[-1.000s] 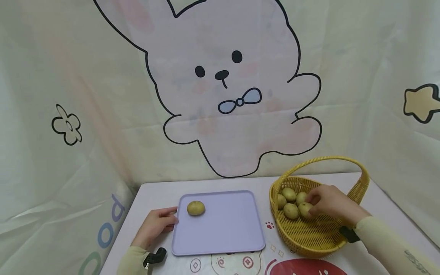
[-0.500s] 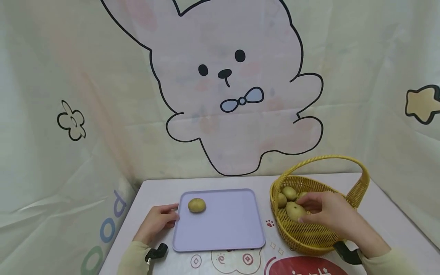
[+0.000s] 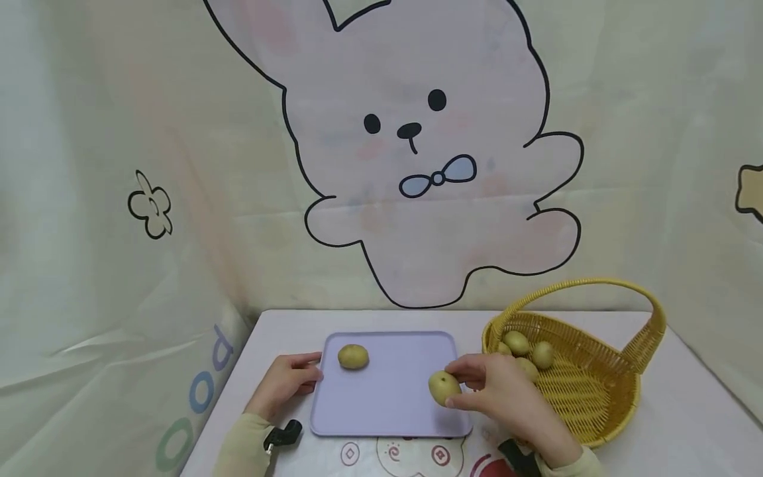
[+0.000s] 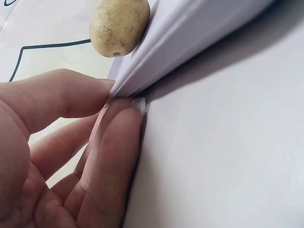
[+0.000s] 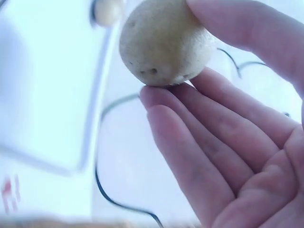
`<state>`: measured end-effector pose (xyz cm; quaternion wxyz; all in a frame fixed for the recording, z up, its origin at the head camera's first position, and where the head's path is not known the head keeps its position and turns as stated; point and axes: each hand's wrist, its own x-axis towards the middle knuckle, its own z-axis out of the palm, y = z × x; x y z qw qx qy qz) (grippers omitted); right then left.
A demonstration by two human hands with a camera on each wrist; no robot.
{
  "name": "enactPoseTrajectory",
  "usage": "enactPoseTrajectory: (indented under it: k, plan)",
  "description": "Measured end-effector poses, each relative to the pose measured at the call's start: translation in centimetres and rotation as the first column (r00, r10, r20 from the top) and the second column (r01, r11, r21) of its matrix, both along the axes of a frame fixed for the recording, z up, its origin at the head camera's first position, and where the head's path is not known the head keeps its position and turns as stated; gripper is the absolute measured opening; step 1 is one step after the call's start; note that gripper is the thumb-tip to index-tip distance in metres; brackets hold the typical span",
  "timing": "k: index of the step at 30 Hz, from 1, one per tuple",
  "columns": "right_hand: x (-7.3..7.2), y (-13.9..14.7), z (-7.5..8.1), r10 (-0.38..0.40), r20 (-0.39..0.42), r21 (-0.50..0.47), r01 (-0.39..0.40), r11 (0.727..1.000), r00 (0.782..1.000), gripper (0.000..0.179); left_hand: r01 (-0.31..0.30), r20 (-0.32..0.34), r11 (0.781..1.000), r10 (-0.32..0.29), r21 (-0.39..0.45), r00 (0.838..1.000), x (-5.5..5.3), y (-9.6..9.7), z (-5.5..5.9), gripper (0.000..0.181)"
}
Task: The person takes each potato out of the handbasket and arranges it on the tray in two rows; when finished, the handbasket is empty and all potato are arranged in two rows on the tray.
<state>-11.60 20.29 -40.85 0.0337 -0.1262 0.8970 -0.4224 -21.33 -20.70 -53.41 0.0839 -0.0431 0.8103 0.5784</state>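
Note:
My right hand (image 3: 509, 401) pinches a potato (image 3: 444, 388) between thumb and fingertips, over the right side of a pale lilac tray (image 3: 378, 407). In the right wrist view the same potato (image 5: 164, 45) sits between the thumb and the fingertips. At the tray's left edge, my left hand (image 3: 285, 384) holds the rim; the left wrist view has the thumb and fingers meeting at that rim. Another potato (image 3: 354, 356) lies on the tray near its far left corner, and this potato (image 4: 119, 26) also appears beyond the left thumb.
A yellow woven basket (image 3: 587, 407) with a tall arched handle stands right of the tray. Several potatoes (image 3: 542, 356) lie in its left part, some partly hidden by the right hand. Behind the white table (image 3: 673, 397) hangs a cartoon-printed curtain (image 3: 256, 265).
The right hand has taken a potato out of the basket and carried it left to above the tray. My left hand stays at the tray's edge. The head view has shifted slightly.

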Motion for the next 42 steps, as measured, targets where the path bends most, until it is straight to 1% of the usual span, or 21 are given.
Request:
enactPoseTrajectory:
  k: [2, 5, 10, 12, 14, 17, 21, 23, 30, 37, 42]
  plan:
    - [-1.1, -1.1, -0.8, 0.026, -0.026, -0.006, -0.026, 1.000, 0.999, 0.038, 0.014, -0.005, 1.000, -0.014, -0.001, 1.000, -0.2, 0.0, 0.0, 0.052]
    - [-2.9, -2.8, -2.1, 0.029, -0.050, -0.015, -0.030, 0.999, 0.998, 0.037, 0.029, -0.005, 1.000, -0.029, -0.003, 1.000, -0.2, 0.1, 0.0, 0.054]
    - [-5.9, -5.1, -4.4, -0.008, -0.043, -0.009, 0.008, 1.000, 0.999, 0.036, 0.035, 0.011, 0.999, -0.035, 0.002, 0.999, 0.0, -0.1, 0.0, 0.055]
    - [-6.9, -5.8, -5.2, -0.020, -0.044, -0.015, 0.019, 1.000, 0.999, 0.035, 0.039, 0.010, 0.999, -0.039, 0.011, 0.999, -0.1, -0.2, 0.0, 0.055]
    - [-7.7, -6.4, -5.9, -0.028, -0.048, -0.018, 0.027, 0.999, 0.998, 0.036, 0.043, 0.012, 0.999, -0.043, 0.023, 0.999, -0.1, -0.3, -0.1, 0.056]
    - [-8.5, -7.2, -6.7, -0.068, -0.046, -0.024, 0.067, 0.997, 0.997, 0.037, 0.046, 0.016, 0.998, -0.046, 0.032, 0.999, -0.1, -0.3, -0.1, 0.056]
    - [-9.2, -8.0, -7.3, -0.114, -0.033, -0.014, 0.113, 0.993, 0.993, 0.040, 0.047, 0.008, 0.999, -0.047, 0.020, 0.999, -0.1, -0.3, -0.2, 0.055]
    - [-9.5, -8.3, -7.5, -0.124, -0.024, -0.010, 0.124, 0.992, 0.992, 0.041, 0.047, 0.006, 0.999, -0.047, 0.020, 0.999, -0.2, -0.4, -0.2, 0.054]
    - [-9.9, -8.8, -7.8, -0.134, -0.012, -0.007, 0.134, 0.991, 0.991, 0.042, 0.052, 0.001, 0.998, -0.052, 0.017, 0.999, -0.3, -0.4, -0.1, 0.053]
    - [-10.3, -9.1, -8.0, -0.143, -0.022, 0.003, 0.143, 0.990, 0.990, 0.040, 0.025, 0.017, 1.000, -0.025, 0.014, 1.000, -0.4, -0.3, 0.1, 0.052]
    - [-10.2, -9.3, -8.3, -0.156, -0.020, 0.000, 0.156, 0.988, 0.988, 0.039, 0.024, 0.027, 1.000, -0.025, 0.018, 0.999, -0.4, -0.3, -0.1, 0.051]
